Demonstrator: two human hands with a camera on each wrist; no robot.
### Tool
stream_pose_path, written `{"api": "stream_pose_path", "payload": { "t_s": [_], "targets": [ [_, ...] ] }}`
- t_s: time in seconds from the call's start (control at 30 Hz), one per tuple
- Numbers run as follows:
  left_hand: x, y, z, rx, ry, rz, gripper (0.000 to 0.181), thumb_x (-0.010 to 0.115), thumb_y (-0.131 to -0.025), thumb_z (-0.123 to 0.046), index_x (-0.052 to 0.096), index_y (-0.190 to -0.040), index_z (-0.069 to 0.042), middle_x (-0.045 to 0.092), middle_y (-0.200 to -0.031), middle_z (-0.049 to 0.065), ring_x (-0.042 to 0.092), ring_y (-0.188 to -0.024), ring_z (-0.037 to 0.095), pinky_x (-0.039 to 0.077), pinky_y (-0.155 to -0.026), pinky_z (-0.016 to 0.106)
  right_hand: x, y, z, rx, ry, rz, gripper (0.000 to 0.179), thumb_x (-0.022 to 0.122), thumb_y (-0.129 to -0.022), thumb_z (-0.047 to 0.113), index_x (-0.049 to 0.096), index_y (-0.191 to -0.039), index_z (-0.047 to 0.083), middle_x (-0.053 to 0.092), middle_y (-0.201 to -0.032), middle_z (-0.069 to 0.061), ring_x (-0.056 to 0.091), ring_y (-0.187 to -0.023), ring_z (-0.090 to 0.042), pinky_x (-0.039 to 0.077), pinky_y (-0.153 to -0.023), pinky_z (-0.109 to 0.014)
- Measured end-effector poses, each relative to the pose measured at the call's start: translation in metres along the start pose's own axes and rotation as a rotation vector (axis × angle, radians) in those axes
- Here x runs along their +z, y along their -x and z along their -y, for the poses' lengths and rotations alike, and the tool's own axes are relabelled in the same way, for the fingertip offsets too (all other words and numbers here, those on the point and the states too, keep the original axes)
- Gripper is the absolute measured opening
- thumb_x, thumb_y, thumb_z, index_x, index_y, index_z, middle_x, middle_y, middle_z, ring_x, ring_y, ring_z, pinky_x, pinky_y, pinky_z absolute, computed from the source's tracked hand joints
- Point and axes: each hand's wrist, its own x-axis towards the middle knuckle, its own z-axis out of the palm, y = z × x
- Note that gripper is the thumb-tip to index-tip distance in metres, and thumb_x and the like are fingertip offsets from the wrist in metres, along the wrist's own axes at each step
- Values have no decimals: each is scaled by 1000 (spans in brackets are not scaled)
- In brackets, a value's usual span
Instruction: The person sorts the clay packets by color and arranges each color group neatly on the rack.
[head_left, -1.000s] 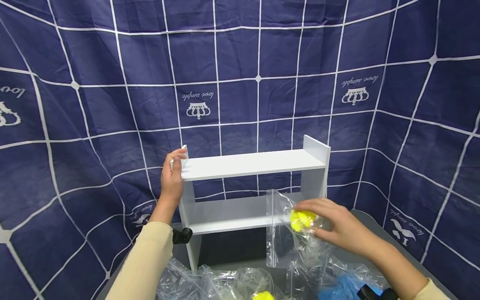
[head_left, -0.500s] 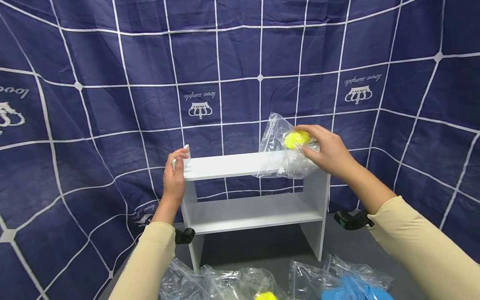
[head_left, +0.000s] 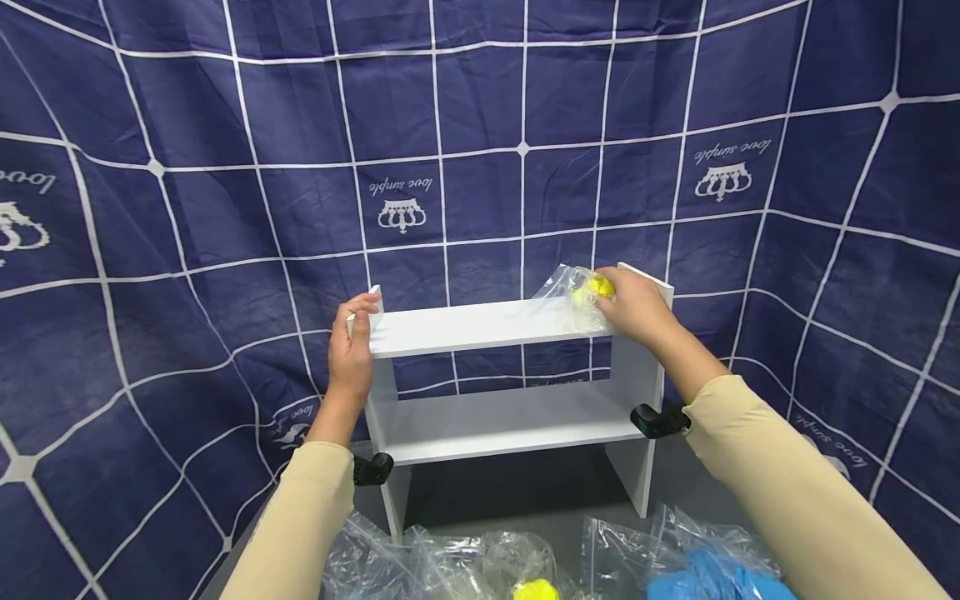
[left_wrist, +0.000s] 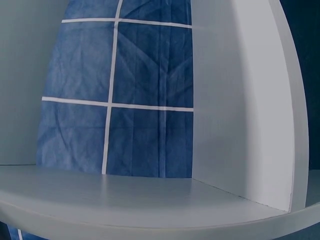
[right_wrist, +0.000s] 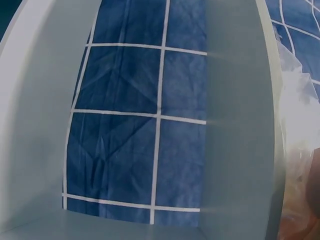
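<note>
Head view looks forward and down from the person's head, farthest back of the three; takes in most of the white open-backed two-board shelf unit [head_left: 450, 329], the left hand [head_left: 350, 354] and right hand [head_left: 637, 307], and the navy cloth curtain with white grid lines [head_left: 480, 100] behind; left wrist view comes from the small black camera [head_left: 373, 469] by the left upright, close in, facing between the boards to the curtain; right wrist view, likewise close, from its small black twin [head_left: 652, 420] by the right upright; it appears turned sideways, catching clear plastic bag [head_left: 588, 318] and right hand at its right edge, both shared with head; shelf unit and curtain appear in all three.
</note>
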Motion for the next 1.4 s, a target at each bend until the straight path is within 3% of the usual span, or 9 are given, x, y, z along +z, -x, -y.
{"api": "stream_pose_path", "payload": {
  "t_s": [0.2,0.47,0.7,0.87,1.03,1.13,1.4],
  "targets": [
    [0,1,-1,-8,2,-5,26,34,-100,-5,47,-105,17,52,-127,32,43,-128,41,27,-106,21,0,2,0,14,-87,-11,46,51,-91,13,50,-135,3,54,-135,-24,49,-125,-41,38,-103,-54],
    [-1,2,-1,3,-7,-8,25,33,-100,-3,47,-105,17,52,-126,33,43,-129,41,27,-106,19,-2,18,-1,8,-202,-104,46,49,-91,18,51,-137,12,48,-144,-17,42,-135,-38,33,-109,-54],
    [-1,2,0,18,-10,-11,25,33,-100,-3,48,-103,17,53,-124,33,43,-128,43,27,-106,20,-5,40,6,-94,-201,-207,43,54,-91,20,55,-134,16,48,-147,-7,41,-136,-36,28,-109,-59],
    [-1,1,0,23,-25,-14,25,34,-100,-3,48,-102,17,54,-124,32,44,-128,41,26,-107,23,-2,60,18,-234,-215,-363,39,58,-87,12,62,-126,16,56,-139,-6,46,-131,-34,34,-104,-55],
    [-1,0,0,20,-20,-7,26,34,-100,-4,48,-102,17,53,-124,33,44,-127,40,26,-107,24,15,85,34,-336,-199,-510,37,62,-82,9,67,-118,16,63,-130,-6,50,-124,-31,35,-100,-51],
    [-1,0,-1,17,-17,-5,25,34,-100,-4,49,-102,17,53,-124,33,45,-127,40,27,-106,23,27,102,43,-388,-215,-507,39,64,-81,11,67,-119,17,63,-130,-5,50,-125,-29,33,-102,-49],
    [-1,0,0,16,-13,-14,26,33,-101,-5,48,-103,16,54,-124,31,45,-126,40,28,-106,20,63,142,52,-538,-277,-348,47,70,-78,14,63,-124,18,59,-135,-3,49,-125,-26,32,-105,-44]
  ]
}}
